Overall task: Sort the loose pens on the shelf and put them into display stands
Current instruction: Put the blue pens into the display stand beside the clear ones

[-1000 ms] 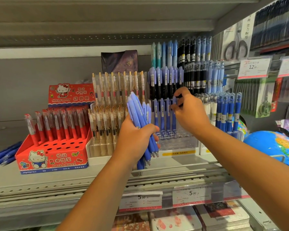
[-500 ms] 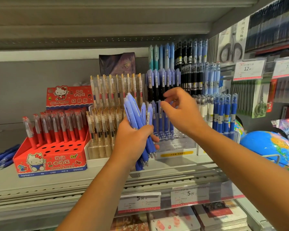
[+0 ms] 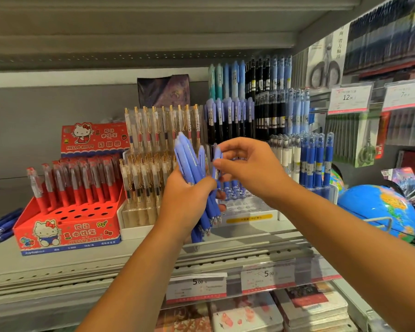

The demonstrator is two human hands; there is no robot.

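Head view: left hand (image 3: 185,200) wraps a bundle of periwinkle pens (image 3: 197,183), tips down, before the shelf (image 3: 58,262). Right hand (image 3: 247,168) pinches one pen (image 3: 217,161) at the bundle's edge — best drawn straight up, then dropped vertically into an empty hole of the clear stand (image 3: 247,207) — keeping the bundle's grip firm.

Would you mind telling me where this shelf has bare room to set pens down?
Bare shelf left of the red stand, beside the loose pens. The clear stand shows empty front holes. Elsewhere, stands crowd together.
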